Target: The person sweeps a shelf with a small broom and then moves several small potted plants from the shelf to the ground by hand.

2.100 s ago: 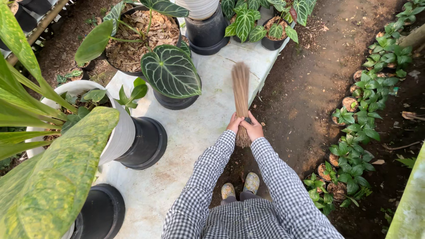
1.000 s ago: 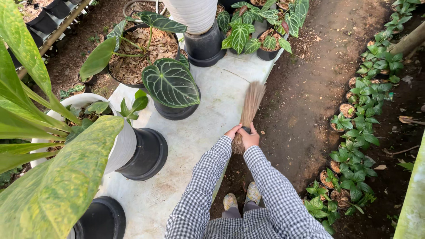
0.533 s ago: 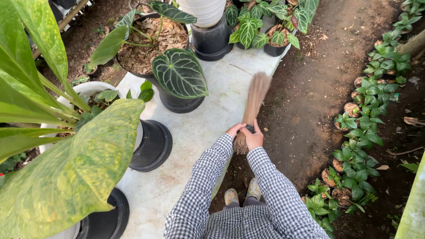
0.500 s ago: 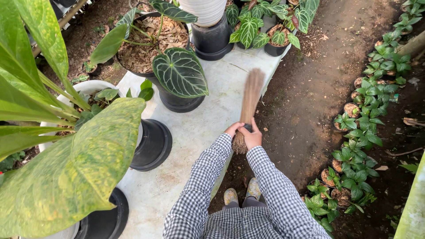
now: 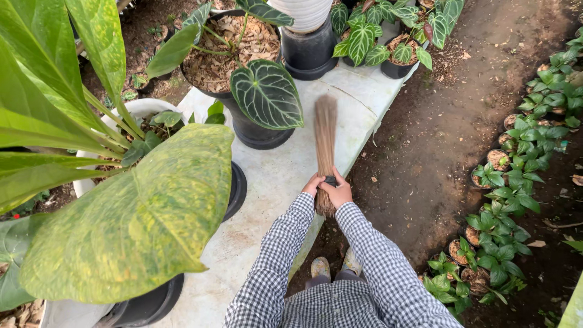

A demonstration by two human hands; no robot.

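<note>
- Nearest you, your checked sleeves run forward from your body, and your shoes show on the dark soil path just below the broom's bound end.
- Your left hand (image 5: 313, 184) and right hand (image 5: 337, 193) are both wrapped tight around the stick broom (image 5: 325, 146) at its dark binding. That is the stiffest spot, so a two-handed grip there would steer the whole bundle.
- The broom points away from you, its loose bristle tips fanned out flat over the pale concrete slab (image 5: 273, 182). Held low and nearly level like this, the tips can drag along the surface.
- Left of the broom, a big yellow-mottled leaf (image 5: 139, 218) overhangs the slab from a white pot on a black saucer (image 5: 238, 189), keeping that side crowded.
- Just beyond and left of the bristle tips stands a black pot with a dark, white-veined heart-shaped leaf (image 5: 267, 94), near the tips but apart from them.
- Right of the broom, across the soil path, small potted seedlings (image 5: 510, 194) line the edge.
- Farthest, past the bristle tips, a ribbed white pot (image 5: 303, 12) sits on a black one beside striped-leaf plants (image 5: 388, 36).
</note>
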